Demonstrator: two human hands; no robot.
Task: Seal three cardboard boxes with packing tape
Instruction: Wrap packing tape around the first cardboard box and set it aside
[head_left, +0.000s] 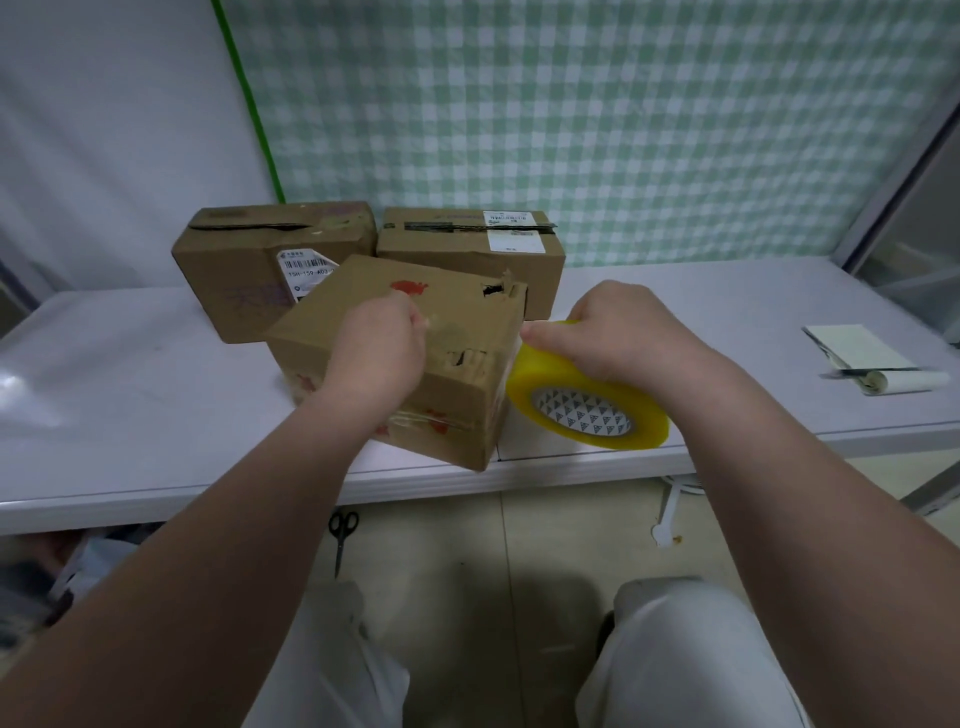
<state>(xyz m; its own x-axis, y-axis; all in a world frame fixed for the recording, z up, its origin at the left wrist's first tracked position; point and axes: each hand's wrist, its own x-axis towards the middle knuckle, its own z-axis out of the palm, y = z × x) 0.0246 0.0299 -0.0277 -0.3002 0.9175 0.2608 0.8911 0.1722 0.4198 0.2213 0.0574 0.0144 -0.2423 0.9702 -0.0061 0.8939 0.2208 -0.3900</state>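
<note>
Barely started: first box under the hands, two more waiting

Little of the job is seen to be done. The front box (467, 395) is set under the left hand (376, 353), turned askew near the edge of the table (156, 415). Some clear tape is seen across its near side below the wrist, but its top is torn and scuffed, and a fresh strip there cannot be made out. Beyond the left hand two more boxes are stood side by side, the back-left box (244, 260) and the back-right box (467, 254). A dark open slit is seen along the top of each, so both are judged unsealed. All three are probably left to finish.

The left hand is laid on the top of the front box with its fingers bent down; whether a tape end is pinched under them cannot be told. The right hand (623, 332) is closed over the roll of tape (587, 410), fingers wrapped over the yellow rim and thumb stretched toward the box's corner. The roll is held on edge just off the right side of that box, touching it or nearly so. Below the left forearm, scissors (343, 530) are seen on the floor.
</note>
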